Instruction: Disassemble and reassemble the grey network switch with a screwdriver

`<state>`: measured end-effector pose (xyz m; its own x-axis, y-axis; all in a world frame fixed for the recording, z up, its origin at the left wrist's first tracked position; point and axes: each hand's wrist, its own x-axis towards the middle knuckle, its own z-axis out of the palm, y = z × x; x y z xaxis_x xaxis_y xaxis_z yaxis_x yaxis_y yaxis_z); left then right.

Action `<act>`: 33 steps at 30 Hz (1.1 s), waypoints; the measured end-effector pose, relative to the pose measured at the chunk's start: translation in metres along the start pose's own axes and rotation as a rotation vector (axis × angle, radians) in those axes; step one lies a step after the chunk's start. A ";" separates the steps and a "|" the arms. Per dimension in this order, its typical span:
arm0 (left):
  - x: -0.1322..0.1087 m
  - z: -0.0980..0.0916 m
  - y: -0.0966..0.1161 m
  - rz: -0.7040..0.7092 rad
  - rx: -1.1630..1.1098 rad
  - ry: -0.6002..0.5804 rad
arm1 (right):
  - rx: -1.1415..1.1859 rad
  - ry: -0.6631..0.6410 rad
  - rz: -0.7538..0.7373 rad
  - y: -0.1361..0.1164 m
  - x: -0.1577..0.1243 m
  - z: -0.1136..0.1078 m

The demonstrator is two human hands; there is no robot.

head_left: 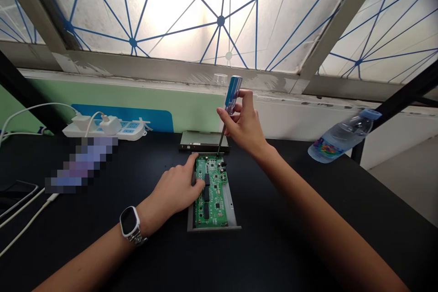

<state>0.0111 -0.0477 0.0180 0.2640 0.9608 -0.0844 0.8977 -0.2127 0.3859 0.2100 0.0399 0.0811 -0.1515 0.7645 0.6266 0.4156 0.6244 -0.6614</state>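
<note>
A green circuit board (215, 196) lies in a shallow grey metal case (234, 210) on the black table. My left hand (178, 189), with a watch on the wrist, rests on the board's left edge, fingers curled over it. My right hand (244, 123) is closed on a screwdriver (228, 109) with a blue and clear handle. The screwdriver stands nearly upright, its tip at the far end of the board.
A grey metal cover (201, 141) lies just behind the board. A white power strip (106, 128) with plugs and cables sits at the back left. A plastic water bottle (342, 137) lies at the right edge. White cables (23, 219) run along the left.
</note>
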 end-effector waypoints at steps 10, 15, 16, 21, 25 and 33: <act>0.000 -0.003 0.002 -0.008 0.019 -0.010 | 0.178 -0.219 0.146 -0.010 0.008 -0.014; 0.000 -0.003 0.001 0.003 0.013 -0.007 | 0.310 -0.273 0.268 -0.007 0.013 -0.026; 0.000 -0.003 0.001 0.002 0.011 -0.008 | 0.321 -0.276 0.269 -0.005 0.014 -0.028; -0.001 -0.005 0.003 -0.001 -0.010 -0.025 | 0.385 -0.318 0.242 0.003 0.015 -0.034; -0.002 -0.006 0.003 -0.004 -0.051 -0.041 | 0.411 -0.345 0.247 0.001 0.015 -0.036; -0.003 -0.008 0.004 0.013 -0.056 -0.044 | 0.447 -0.386 0.245 0.002 0.015 -0.037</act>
<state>0.0110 -0.0499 0.0269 0.2919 0.9490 -0.1191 0.8732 -0.2136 0.4381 0.2419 0.0467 0.1046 -0.4465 0.8440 0.2972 0.0770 0.3671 -0.9270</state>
